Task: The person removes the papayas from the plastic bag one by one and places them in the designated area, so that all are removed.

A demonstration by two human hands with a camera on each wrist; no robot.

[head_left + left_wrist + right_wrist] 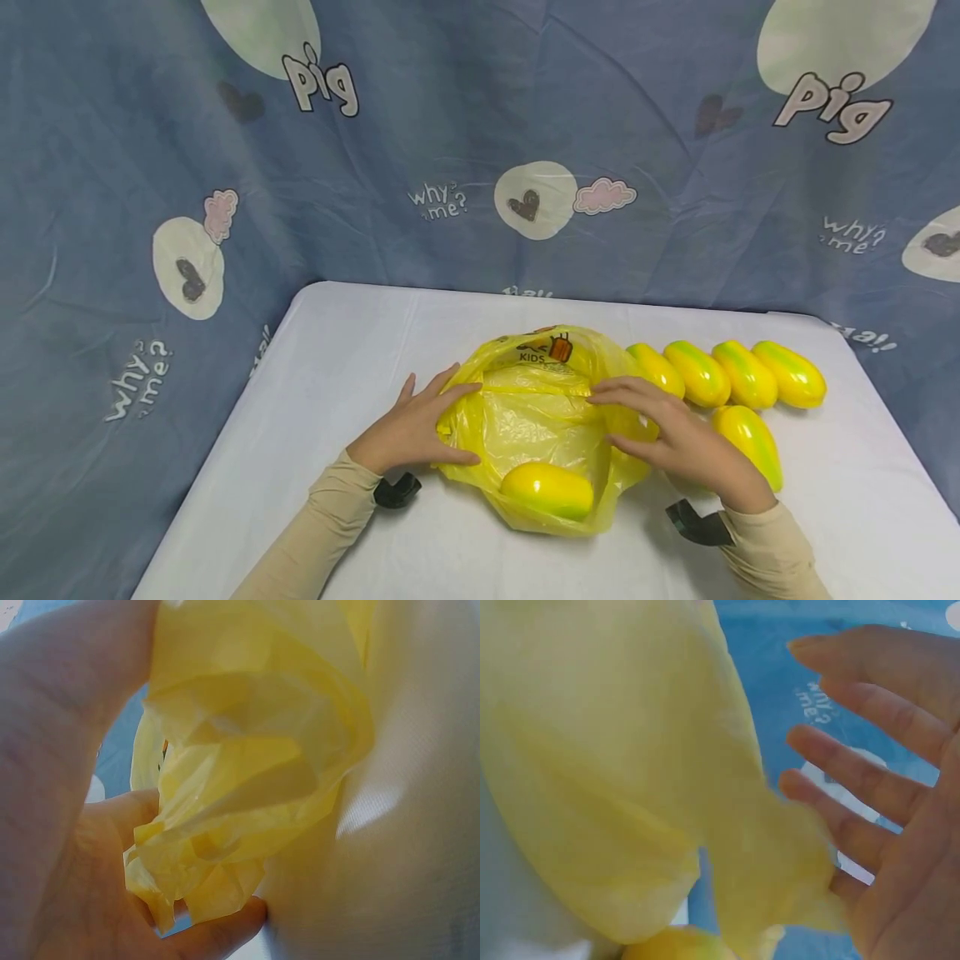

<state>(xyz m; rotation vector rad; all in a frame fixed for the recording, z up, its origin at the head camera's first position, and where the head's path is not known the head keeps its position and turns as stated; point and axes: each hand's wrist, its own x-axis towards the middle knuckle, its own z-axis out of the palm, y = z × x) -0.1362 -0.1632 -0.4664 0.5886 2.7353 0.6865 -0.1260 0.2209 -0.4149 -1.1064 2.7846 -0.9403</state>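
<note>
A yellow plastic bag (pixel 543 417) lies on the table with its mouth spread wide. One yellow-green mango (pixel 551 492) shows inside, near the front rim. At the bag's left side is my left hand (pixel 420 425), fingers spread and touching the rim; crumpled plastic (pixel 217 825) fills the space between thumb and fingers in the left wrist view. My right hand (pixel 682 437) hovers at the right rim, its fingers loosely extended. In the right wrist view those fingers (pixel 855 765) hold nothing, and a flap of the bag (pixel 765 855) hangs beside the palm.
Several more mangoes (pixel 791 375) stand in a row right of the bag, the nearest partly behind it. Another mango (pixel 750 446) lies in front of the row, partly hidden by my right hand. The white table (pixel 360 333) ends at a blue printed cloth (pixel 420 108).
</note>
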